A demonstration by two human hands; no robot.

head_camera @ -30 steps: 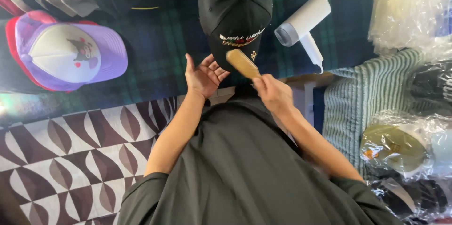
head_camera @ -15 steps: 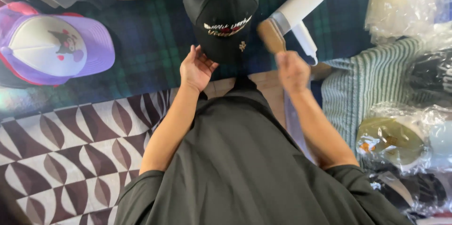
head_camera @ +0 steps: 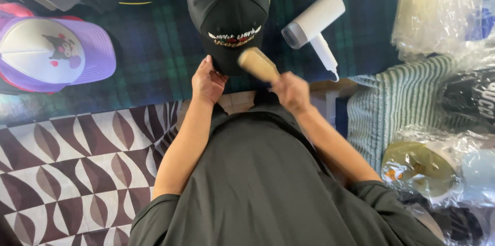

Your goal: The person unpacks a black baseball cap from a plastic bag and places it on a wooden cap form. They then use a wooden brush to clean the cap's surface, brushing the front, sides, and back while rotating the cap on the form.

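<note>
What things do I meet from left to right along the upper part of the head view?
Purple and white cap → black cap with the left hand at its brim → wooden brush in the right hand → white hair dryer → clear plastic bags.

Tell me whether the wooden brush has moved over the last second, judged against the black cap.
Yes. The wooden brush in the right hand swung out toward the white hair dryer, then came back onto the black cap, at its brim.

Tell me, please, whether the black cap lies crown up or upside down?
Crown up: the black cap shows its domed top and embroidered front, brim toward the left hand; its inside is hidden.
</note>
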